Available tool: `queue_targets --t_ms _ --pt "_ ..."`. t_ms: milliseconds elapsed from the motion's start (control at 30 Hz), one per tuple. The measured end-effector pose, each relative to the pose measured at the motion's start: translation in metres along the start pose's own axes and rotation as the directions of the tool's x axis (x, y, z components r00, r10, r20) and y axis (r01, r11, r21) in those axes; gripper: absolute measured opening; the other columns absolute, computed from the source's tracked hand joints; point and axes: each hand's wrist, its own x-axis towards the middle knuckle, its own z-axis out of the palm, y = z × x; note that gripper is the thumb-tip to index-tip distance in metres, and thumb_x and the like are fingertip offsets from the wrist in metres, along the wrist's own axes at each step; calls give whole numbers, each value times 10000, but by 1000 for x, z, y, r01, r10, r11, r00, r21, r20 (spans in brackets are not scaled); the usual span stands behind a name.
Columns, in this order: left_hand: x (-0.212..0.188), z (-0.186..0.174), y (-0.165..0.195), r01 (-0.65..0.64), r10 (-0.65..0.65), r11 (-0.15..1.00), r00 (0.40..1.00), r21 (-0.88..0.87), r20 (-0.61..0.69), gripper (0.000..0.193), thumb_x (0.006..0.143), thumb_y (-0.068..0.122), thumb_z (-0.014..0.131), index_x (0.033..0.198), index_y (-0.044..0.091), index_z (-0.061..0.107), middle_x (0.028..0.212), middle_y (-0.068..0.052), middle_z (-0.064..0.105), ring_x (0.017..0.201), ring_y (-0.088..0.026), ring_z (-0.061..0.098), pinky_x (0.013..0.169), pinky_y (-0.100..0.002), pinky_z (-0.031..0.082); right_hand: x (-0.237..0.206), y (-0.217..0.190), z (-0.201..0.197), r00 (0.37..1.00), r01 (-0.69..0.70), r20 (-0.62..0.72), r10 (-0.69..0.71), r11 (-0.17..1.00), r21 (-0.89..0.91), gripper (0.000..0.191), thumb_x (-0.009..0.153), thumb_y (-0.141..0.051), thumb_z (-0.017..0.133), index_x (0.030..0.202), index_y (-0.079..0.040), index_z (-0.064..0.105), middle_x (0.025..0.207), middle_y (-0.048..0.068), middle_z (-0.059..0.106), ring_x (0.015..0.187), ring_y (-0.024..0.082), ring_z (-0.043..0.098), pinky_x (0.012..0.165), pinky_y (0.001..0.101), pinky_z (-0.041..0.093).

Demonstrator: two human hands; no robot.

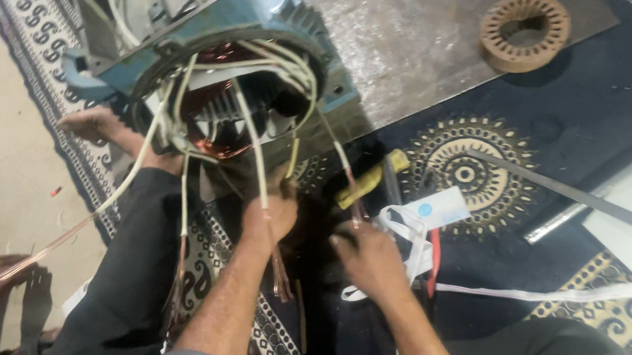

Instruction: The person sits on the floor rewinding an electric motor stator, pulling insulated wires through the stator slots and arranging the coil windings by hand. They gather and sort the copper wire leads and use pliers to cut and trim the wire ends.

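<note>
The motor (224, 57) lies on the rug (505, 185), its copper winding seated and its sleeved leads (255, 132) hanging loose, none joined yet. Your left hand (271, 213) is clamped on one lead's bare end. Your right hand (367, 256) is curled beside the white tape (412, 220); its grip cannot be told.

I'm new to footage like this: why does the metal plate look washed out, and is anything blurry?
Head view: light glares off the grey metal plate; the right hand and left hand look slightly smeared; the wires stay fairly sharp; the frame edges curve a little.
</note>
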Motion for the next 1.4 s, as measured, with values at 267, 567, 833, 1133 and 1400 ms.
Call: queue_targets --t_ms 267,567,833,1133,1400 --pt "0 4 -22 -242 226 961 966 -131 -126 439 891 168 629 1327 174 671 1071 -201 737 985 -411 703 882 -472 571 48 -10 27 979 131 -177 -104 980 149 265 877 -167 690 1101 -36 747 1139 193 736 1026 366 714 853 415 550" --pt "6 37 -47 -309 297 951 933 -27 -203 577 742 169 730 1294 17 658 1181 -281 676 1137 -441 606 999 -484 485 132 -14 85 985 -24 -78 153 576 817 297 936 -105 653 1218 -19 687 1094 88 747 964 192 687 840 302 566" --pt "6 6 -49 -341 342 939 939 -46 36 989 721 530 857 1391 -75 454 1152 -284 654 1002 -420 655 836 -481 548 174 -45 96 956 83 -273 -105 992 -91 120 972 -81 673 1023 -29 768 895 109 751 808 198 693 714 340 519" --pt "4 -12 -33 -162 165 986 974 -34 154 844 804 216 805 1498 15 368 1252 -242 628 1000 -408 692 809 -490 591 174 -75 97 821 329 -441 -361 932 -152 190 879 -151 832 1014 -39 761 874 152 756 754 275 740 662 395 570" --pt "2 -24 -28 -152 159 987 976 -52 147 748 869 182 764 1482 6 373 1264 -243 617 987 -367 703 795 -440 615 181 -68 95 837 379 -368 -406 914 -145 129 928 -80 722 1046 -29 729 870 172 727 760 299 714 663 412 561"
